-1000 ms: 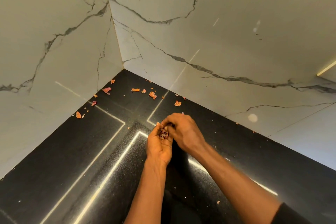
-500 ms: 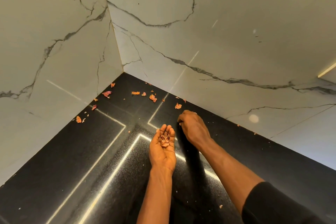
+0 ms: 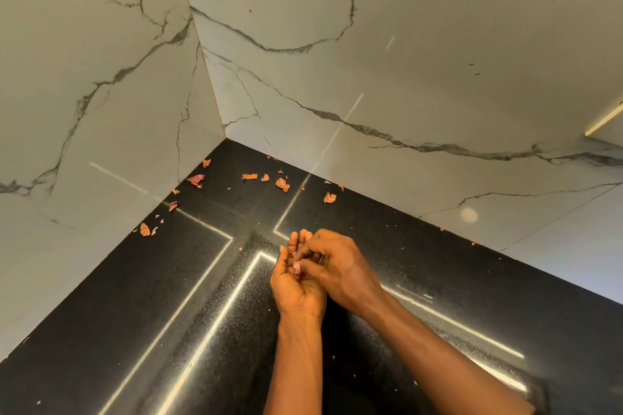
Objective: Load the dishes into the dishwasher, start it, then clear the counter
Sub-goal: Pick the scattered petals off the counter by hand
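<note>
Black speckled tabletop [image 3: 118, 313]: corner position, bounded by 2 white veined wall panels [image 3: 404, 61].
Orange-pink peel scraps [image 3: 282, 184]: scattered loose along the back corner, near both walls, well apart from the hands.
Left hand [image 3: 296, 290]: palm up above the tabletop, fingers nearly straight and relaxed, cupping a pinkish scrap [image 3: 297, 268].
Right hand [image 3: 340, 266]: laid over the left palm, fingers curled, tips pinching that pinkish scrap.
Light strips [image 3: 209, 330]: reflected across the tabletop.
</note>
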